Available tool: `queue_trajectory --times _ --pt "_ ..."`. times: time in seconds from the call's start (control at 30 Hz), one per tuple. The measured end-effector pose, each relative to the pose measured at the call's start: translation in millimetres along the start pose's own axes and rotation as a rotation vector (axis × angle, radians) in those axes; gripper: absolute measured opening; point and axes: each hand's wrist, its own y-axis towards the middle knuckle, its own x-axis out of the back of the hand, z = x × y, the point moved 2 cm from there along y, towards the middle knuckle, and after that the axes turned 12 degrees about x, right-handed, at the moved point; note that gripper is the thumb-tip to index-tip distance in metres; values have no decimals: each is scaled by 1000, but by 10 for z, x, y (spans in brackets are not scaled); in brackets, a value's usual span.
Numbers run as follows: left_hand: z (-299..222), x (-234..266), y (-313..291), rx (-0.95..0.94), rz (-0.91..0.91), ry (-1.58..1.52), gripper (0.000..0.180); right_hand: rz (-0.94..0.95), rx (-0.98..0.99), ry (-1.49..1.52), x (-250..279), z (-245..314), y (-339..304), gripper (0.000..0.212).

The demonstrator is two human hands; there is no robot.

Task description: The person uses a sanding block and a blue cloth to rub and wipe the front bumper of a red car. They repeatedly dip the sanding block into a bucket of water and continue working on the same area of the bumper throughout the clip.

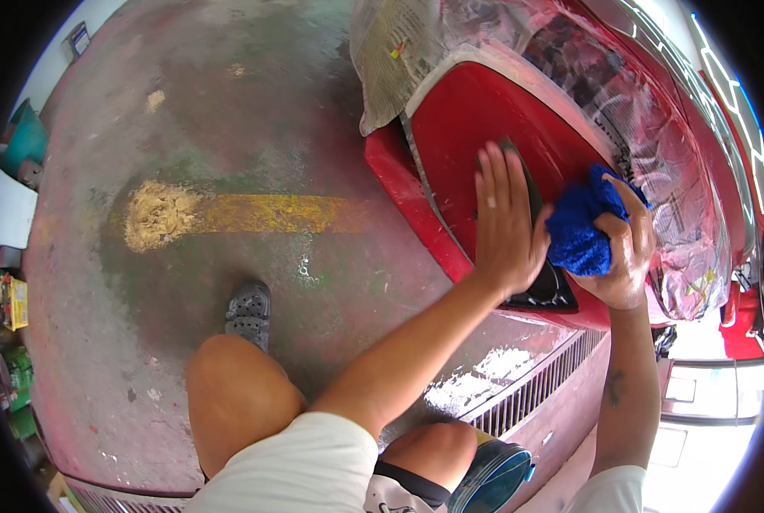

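My left hand [506, 227] lies flat on a glossy red car panel [463, 111], fingers stretched out. Beneath it a thin dark sheet [531, 190], perhaps sandpaper, shows past the fingertips and along the thumb side. How much of it the palm covers is hidden. Bunched in my right hand [625, 252] is a blue cloth [580, 231], close beside my left thumb and against the bodywork. A black trim piece [553, 295] fills the panel's near corner, partly behind my left wrist.
Newspaper [395, 56] and clear plastic sheeting [681, 179] mask the surrounding car. A bucket [497, 479] stands by my knee, near a floor drain grate [536, 385]. Sawdust-like powder [160, 215] is heaped on the floor. Boxes and a yellow package [13, 302] line the left side.
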Motion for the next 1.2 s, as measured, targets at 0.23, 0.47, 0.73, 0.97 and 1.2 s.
queue_trajectory --times 0.23,0.47,0.73,0.97,1.2 --pt "490 83 826 461 -109 -171 91 27 9 -2 3 -21 3 55" --pt "617 -170 76 347 -21 -79 89 8 12 2 -7 -20 -46 53" --pt "1042 -268 -503 208 50 7 90 27 1 -37 -1 -30 21 52" --pt "1078 110 569 324 -57 -73 90 6 1 5 -31 0 -18 55" --pt "1269 -137 -294 186 61 42 103 -1 13 -12 -18 -21 1 52"
